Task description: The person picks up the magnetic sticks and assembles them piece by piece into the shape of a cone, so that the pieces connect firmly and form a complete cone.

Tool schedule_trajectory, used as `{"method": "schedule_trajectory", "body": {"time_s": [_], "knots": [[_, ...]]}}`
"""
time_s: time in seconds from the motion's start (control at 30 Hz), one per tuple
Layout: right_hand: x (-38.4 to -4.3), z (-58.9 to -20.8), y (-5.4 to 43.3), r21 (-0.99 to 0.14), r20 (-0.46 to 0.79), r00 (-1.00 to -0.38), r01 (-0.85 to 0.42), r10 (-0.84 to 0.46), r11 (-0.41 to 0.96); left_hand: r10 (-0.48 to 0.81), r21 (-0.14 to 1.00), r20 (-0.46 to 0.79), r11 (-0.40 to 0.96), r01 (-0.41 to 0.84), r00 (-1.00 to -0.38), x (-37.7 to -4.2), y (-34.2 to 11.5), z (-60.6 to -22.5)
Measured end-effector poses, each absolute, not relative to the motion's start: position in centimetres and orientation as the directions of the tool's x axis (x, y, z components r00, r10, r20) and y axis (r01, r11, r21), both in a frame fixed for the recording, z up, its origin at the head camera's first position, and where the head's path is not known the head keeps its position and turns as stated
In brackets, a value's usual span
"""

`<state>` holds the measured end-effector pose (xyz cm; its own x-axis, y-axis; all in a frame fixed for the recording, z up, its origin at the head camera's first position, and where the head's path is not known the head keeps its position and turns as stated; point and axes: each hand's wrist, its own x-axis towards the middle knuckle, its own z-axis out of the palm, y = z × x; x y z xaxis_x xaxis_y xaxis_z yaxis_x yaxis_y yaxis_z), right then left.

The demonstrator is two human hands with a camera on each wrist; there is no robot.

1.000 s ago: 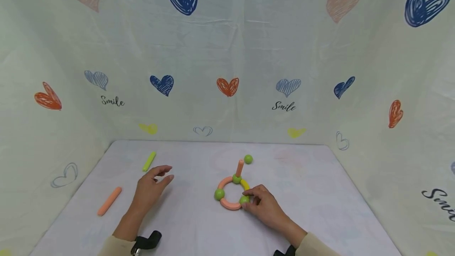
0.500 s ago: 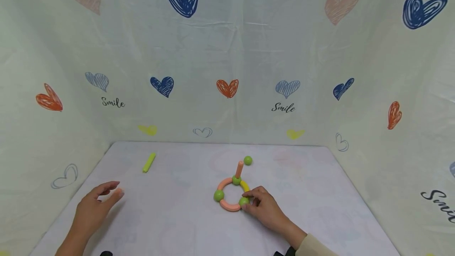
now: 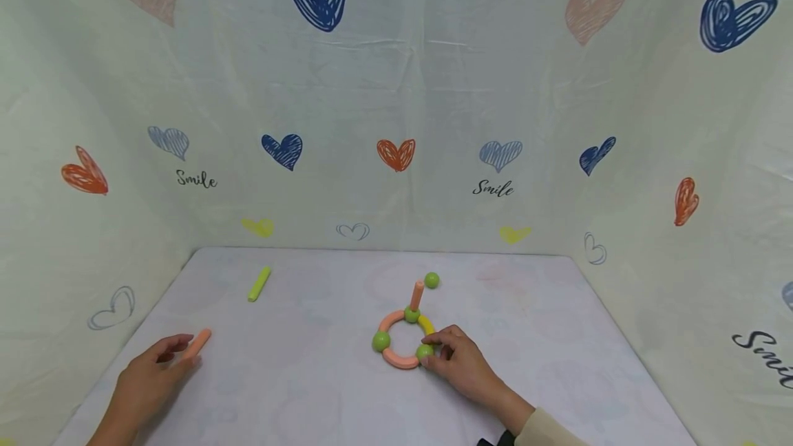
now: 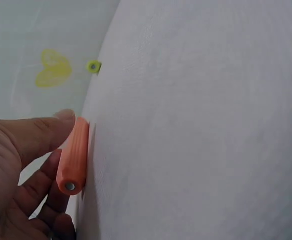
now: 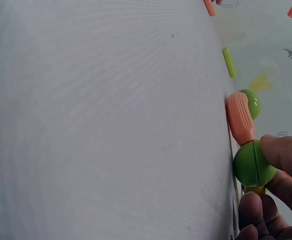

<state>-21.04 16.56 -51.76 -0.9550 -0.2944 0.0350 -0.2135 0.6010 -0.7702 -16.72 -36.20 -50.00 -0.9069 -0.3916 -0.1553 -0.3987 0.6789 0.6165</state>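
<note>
My left hand (image 3: 144, 385) is at the table's left side, thumb and fingers on either side of a straight orange magnetic stick (image 3: 199, 341). The left wrist view shows this stick's end (image 4: 69, 186) with a silver dot, low against the white surface. My right hand (image 3: 461, 367) pinches a green ball (image 5: 253, 165) at the near right of a ring. Curved orange pieces (image 3: 401, 360), a yellow curved piece (image 3: 426, 324) and green balls (image 3: 381, 341) make up that ring. From its far ball rises a straight orange stick (image 3: 417, 294).
A loose green ball (image 3: 431, 280) lies just behind the ring. Farther back on the left is a yellow-green stick (image 3: 259, 284). White cloth walls with printed hearts (image 3: 396, 155) stand around the back and sides of the white table (image 3: 310, 336).
My left hand has moved left and toward me, from near the yellow-green stick to the orange stick, and now has its fingers about it. The right hand stays at the ring.
</note>
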Motion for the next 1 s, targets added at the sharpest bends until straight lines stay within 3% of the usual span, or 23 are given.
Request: {"method": "schedule_trajectory", "body": {"time_s": [0.1,0.33,0.6,1.0], "knots": [[-21.0,-51.7,16.6,-0.769,0.034,-0.955,-0.213,-0.294,0.603,-0.363,0.617,-0.127,0.7,-0.361,-0.923,-16.8,-36.3,-50.2],[-21.1,-51.8,16.6,-0.766,0.025,-0.956,-0.207,-0.294,0.609,-0.21,0.575,0.066,0.807,-0.134,-0.976,-17.1,-36.1,-50.5],[-21.3,-51.9,16.5,-0.763,0.016,-0.956,-0.201,-0.293,0.614,-0.28,0.586,-0.077,0.764,-0.271,-0.957,-18.7,-35.2,-50.5],[-21.0,-51.6,16.4,-0.777,0.023,-0.956,-0.202,-0.293,0.597,-0.201,0.538,-0.064,0.818,-0.203,-0.978,-18.8,-35.9,-50.7]]}}
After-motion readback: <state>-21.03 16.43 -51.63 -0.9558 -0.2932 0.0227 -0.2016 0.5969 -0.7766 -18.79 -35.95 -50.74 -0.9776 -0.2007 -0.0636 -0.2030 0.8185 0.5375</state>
